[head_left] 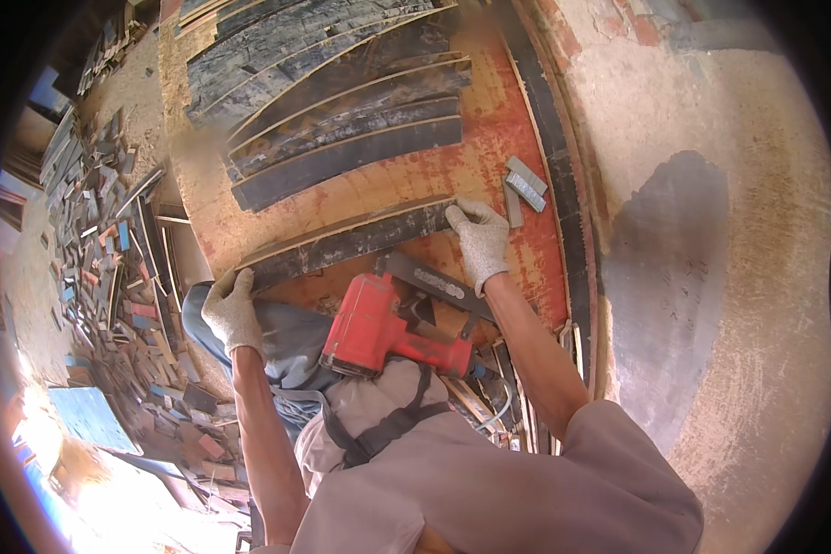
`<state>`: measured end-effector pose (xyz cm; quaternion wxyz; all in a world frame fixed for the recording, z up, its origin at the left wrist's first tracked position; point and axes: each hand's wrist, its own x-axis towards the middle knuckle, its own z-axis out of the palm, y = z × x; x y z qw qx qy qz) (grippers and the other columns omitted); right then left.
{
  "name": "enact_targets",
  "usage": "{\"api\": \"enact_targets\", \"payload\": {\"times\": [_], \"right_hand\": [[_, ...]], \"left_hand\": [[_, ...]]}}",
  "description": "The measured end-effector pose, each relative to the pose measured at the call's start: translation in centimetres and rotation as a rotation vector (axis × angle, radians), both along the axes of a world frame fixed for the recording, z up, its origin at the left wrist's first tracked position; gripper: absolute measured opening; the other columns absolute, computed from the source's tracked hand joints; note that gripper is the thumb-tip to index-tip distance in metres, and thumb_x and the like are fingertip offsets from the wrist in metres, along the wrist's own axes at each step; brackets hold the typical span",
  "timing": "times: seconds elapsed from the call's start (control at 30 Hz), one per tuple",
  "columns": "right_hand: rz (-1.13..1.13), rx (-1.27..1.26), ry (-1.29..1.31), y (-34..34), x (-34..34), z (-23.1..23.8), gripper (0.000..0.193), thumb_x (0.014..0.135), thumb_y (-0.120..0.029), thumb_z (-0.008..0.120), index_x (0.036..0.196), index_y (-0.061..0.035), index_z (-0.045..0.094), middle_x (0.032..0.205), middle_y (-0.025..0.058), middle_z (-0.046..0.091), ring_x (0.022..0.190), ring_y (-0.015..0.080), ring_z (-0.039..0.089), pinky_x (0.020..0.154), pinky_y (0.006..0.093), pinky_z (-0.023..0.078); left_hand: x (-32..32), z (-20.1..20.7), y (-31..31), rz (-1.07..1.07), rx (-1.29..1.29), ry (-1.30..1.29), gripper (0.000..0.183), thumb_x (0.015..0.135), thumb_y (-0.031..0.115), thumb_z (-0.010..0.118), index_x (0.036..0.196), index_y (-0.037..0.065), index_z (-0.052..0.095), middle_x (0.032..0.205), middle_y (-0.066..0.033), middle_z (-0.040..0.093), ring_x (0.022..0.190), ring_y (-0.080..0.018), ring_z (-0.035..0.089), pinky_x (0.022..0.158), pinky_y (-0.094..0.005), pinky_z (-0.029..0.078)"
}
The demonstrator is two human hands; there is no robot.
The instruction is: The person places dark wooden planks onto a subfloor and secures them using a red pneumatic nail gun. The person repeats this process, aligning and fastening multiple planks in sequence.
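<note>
A long dark wooden strip with a pale edge lies across the orange-red board in front of me. My left hand, in a light knit glove, grips its left end with the thumb on top. At the opposite end my right hand, gloved alike, pinches the strip. Just below the strip, close to my lap, rests a red nail gun with a black magazine that reaches toward my right wrist. Neither hand touches it. Beyond my right hand sit grey nail strips on the board.
Several dark planks are stacked on the far part of the board. Wood offcuts litter the floor at left. A black-faced rail edges the board at right, before a concrete surface with a dark patch.
</note>
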<state>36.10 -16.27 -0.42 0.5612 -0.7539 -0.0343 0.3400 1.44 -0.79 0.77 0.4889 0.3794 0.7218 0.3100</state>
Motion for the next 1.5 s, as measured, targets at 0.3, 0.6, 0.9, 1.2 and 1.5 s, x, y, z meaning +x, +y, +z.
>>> {"api": "enact_targets", "payload": {"times": [0.3,0.6,0.9,1.2,1.5], "right_hand": [[-0.020,-0.036,-0.045,0.0,-0.7,0.6,0.026,0.095,-0.007,0.078,0.120,-0.0006,0.077,0.088,0.0004,0.074,0.067,0.0055,0.059,0.057,0.0241,0.047],[0.032,-0.062,-0.039,-0.2,-0.4,0.5,0.028,0.097,-0.004,0.075,0.123,0.0040,0.073,0.106,0.0092,0.076,0.087,0.0138,0.071,0.074,0.0288,0.062],[0.163,-0.120,-0.296,0.6,0.3,0.9,0.023,0.093,-0.009,0.078,0.113,0.0022,0.077,0.083,0.0039,0.074,0.067,0.0071,0.061,0.057,0.0261,0.049],[0.228,-0.241,-0.293,1.9,0.7,2.9,0.022,0.091,-0.009,0.080,0.108,0.0041,0.077,0.096,0.0087,0.076,0.086,0.0143,0.070,0.079,0.0292,0.056],[0.207,-0.190,-0.230,1.0,1.2,0.8,0.021,0.092,-0.008,0.079,0.110,0.0026,0.077,0.094,0.0066,0.076,0.080,0.0098,0.069,0.067,0.0247,0.056]], "left_hand": [[-0.2,0.0,0.2,-0.026,-0.020,0.016,0.032,0.090,0.007,0.081,0.117,-0.009,0.075,0.105,-0.0125,0.078,0.088,-0.0164,0.072,0.077,-0.0291,0.060],[0.4,0.9,0.3,-0.047,-0.027,0.073,0.034,0.090,0.011,0.082,0.118,-0.009,0.075,0.104,-0.0126,0.078,0.088,-0.0161,0.072,0.077,-0.0292,0.059],[-0.2,0.2,0.6,-0.113,0.015,0.168,0.034,0.088,0.014,0.083,0.115,-0.007,0.076,0.100,-0.0124,0.079,0.086,-0.0190,0.072,0.083,-0.0333,0.057],[11.8,2.8,-0.9,-1.076,0.677,0.367,0.074,0.063,0.027,0.093,0.129,0.008,0.065,0.130,-0.0143,0.066,0.128,-0.0376,0.057,0.117,-0.0524,0.039],[15.4,1.1,-0.9,-1.234,0.558,0.268,0.058,0.067,0.017,0.087,0.122,0.007,0.069,0.117,-0.0146,0.068,0.114,-0.0377,0.062,0.101,-0.0475,0.052]]}}
